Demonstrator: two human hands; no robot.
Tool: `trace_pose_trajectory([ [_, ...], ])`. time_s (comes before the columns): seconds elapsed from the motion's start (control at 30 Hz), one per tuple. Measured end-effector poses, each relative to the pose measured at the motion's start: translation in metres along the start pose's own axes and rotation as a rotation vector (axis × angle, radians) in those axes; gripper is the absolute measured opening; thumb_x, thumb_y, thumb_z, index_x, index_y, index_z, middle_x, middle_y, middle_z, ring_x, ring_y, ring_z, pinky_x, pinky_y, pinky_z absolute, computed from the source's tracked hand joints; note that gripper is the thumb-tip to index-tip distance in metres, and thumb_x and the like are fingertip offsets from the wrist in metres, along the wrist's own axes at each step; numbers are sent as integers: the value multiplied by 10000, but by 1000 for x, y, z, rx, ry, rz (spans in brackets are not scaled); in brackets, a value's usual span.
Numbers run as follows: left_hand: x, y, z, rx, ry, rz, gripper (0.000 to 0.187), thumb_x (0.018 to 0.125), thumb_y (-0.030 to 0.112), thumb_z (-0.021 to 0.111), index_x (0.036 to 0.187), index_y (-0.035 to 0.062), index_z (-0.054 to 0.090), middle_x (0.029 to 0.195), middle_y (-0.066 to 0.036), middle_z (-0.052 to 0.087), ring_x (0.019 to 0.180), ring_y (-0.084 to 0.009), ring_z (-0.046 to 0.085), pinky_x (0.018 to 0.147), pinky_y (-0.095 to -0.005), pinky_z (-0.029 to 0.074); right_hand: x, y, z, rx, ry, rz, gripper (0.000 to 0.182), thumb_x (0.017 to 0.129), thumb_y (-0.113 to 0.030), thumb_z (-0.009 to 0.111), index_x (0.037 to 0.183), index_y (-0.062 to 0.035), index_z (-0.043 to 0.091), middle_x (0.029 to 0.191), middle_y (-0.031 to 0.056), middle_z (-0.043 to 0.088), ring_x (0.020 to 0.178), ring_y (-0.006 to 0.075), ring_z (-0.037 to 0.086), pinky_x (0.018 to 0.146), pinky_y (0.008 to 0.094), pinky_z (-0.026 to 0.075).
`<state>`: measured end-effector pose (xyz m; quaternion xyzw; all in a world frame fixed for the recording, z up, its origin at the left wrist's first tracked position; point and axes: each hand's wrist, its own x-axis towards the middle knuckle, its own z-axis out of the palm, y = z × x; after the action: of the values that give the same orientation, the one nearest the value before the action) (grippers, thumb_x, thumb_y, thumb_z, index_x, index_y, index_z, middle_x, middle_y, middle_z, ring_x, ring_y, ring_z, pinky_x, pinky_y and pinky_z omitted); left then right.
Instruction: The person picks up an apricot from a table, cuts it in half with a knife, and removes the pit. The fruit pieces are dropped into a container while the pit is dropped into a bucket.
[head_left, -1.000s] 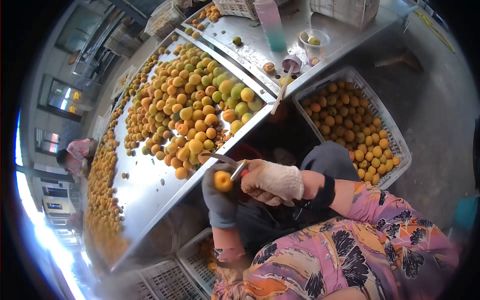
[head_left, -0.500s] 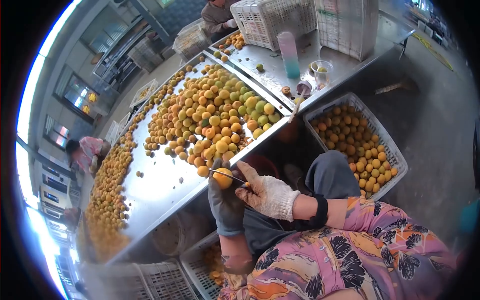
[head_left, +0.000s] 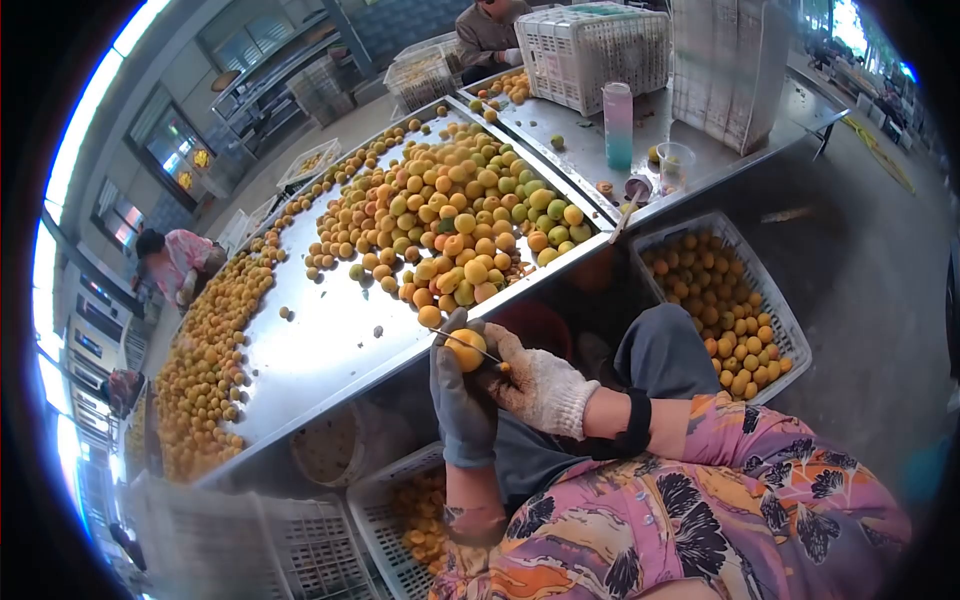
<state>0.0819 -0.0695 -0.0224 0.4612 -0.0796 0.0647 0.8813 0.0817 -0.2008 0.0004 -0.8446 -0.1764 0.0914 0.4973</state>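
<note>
My left hand (head_left: pixel 463 415), in a grey glove, is closed around a yellow-orange apricot (head_left: pixel 464 354) just off the table's front edge. In my right hand (head_left: pixel 548 392), wearing a stained white knit glove, is a thin knife (head_left: pixel 484 354). Its narrow blade lies across the apricot; how deep it sits cannot be made out. A large heap of apricots (head_left: pixel 440 205), orange to green, covers part of the metal table (head_left: pixel 320 345) beyond my hands. One loose apricot (head_left: pixel 430 316) rests at the edge beside my left glove.
A crate of whole apricots (head_left: pixel 790 335) stands on the floor at right. Below the table is a crate with apricot pieces (head_left: pixel 420 525). A bottle (head_left: pixel 618 130), a plastic cup (head_left: pixel 676 168) and white crates (head_left: pixel 590 60) stand on the adjoining table. Other people work farther off.
The view has shifted, so the table and crates sit differently in frame. My left hand still holds the apricot, and the knife stays across it in my right.
</note>
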Motion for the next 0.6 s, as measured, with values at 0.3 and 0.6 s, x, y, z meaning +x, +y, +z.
trace_pose_trajectory([
  [0.3, 4, -5, -6, 391, 110, 192, 600, 982, 377, 506, 1395, -38, 377, 1092, -93, 588, 955, -150, 576, 851, -287, 485, 8, -10, 0, -61, -25, -26, 536, 936, -271, 464, 1385, -75, 248, 936, 274, 641, 900, 453, 612, 763, 511, 478],
  [0.6, 2, 8, -8, 74, 195, -62, 551, 1006, 401, 406, 1352, -28, 433, 987, -89, 610, 865, -148, 584, 793, -290, 493, -2, -11, 4, -112, 15, -18, 664, 916, -265, 542, 1453, -48, 218, 927, 271, 638, 873, 439, 619, 741, 493, 494],
])
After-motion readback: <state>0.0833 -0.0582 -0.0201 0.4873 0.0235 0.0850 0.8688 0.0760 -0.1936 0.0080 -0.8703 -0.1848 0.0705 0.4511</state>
